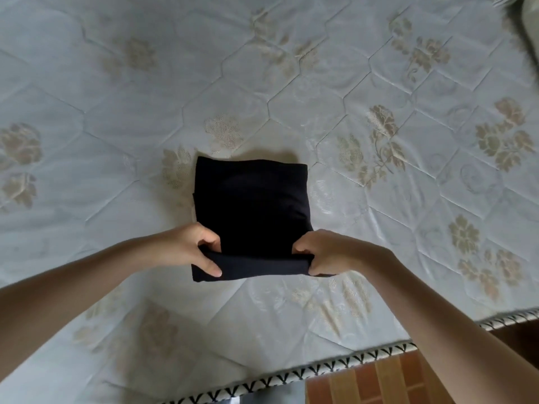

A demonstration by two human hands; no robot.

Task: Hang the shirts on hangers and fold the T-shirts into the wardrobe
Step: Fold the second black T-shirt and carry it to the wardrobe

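A black T-shirt (250,199) lies folded into a compact rectangle in the middle of the quilted mattress (116,118). Its near edge is lifted into a fold. My left hand (194,247) grips the left end of that near edge, thumb on top of the cloth and fingers curled behind it. My right hand (319,252) grips the right end of the same edge, fingers curled round the fold. Both forearms reach in from the bottom corners of the view.
The pale mattress with beige flower patterns fills most of the view. Its piped front edge (335,365) runs along the bottom right, with brown tiled floor (379,383) beyond it. A pale object (529,21) sits at the top right corner.
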